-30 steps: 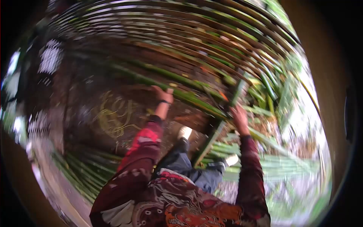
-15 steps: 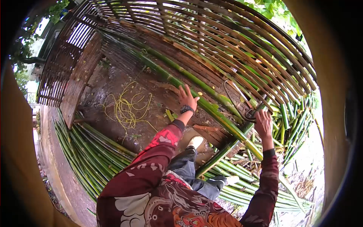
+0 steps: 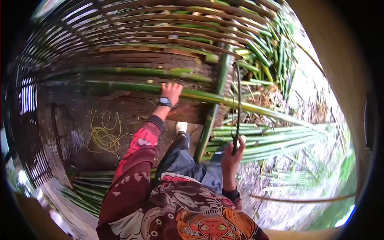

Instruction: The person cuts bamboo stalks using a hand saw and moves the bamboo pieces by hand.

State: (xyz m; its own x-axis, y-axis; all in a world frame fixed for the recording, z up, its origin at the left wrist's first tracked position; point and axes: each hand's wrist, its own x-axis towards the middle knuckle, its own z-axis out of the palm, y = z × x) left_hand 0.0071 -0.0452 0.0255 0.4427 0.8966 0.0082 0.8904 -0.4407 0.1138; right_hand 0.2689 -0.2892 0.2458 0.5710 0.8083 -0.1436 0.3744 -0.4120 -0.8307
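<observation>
A long green bamboo pole (image 3: 204, 96) runs across the view and rests over a crosswise bamboo support (image 3: 209, 122). My left hand (image 3: 172, 93), with a dark watch at the wrist, grips the pole from above, left of the crossing. In my right hand (image 3: 231, 162) is the handle of a dark bow saw (image 3: 239, 104). Its long, thin frame stands up past the pole, just right of the support, and is seen nearly edge-on. I cannot tell whether the blade touches the bamboo.
A second bamboo pole (image 3: 160, 73) lies beyond the first, before a slatted bamboo panel (image 3: 160, 29). Tangled yellow cord (image 3: 105, 134) lies on the ground at left. Cut bamboo lengths (image 3: 280, 140) are spread at right, with a heap of short pieces (image 3: 280, 52) behind.
The view has swung to the right. My right hand has come nearer my body with the saw, which now shows upright beside the pole. My left hand remains on the pole.
</observation>
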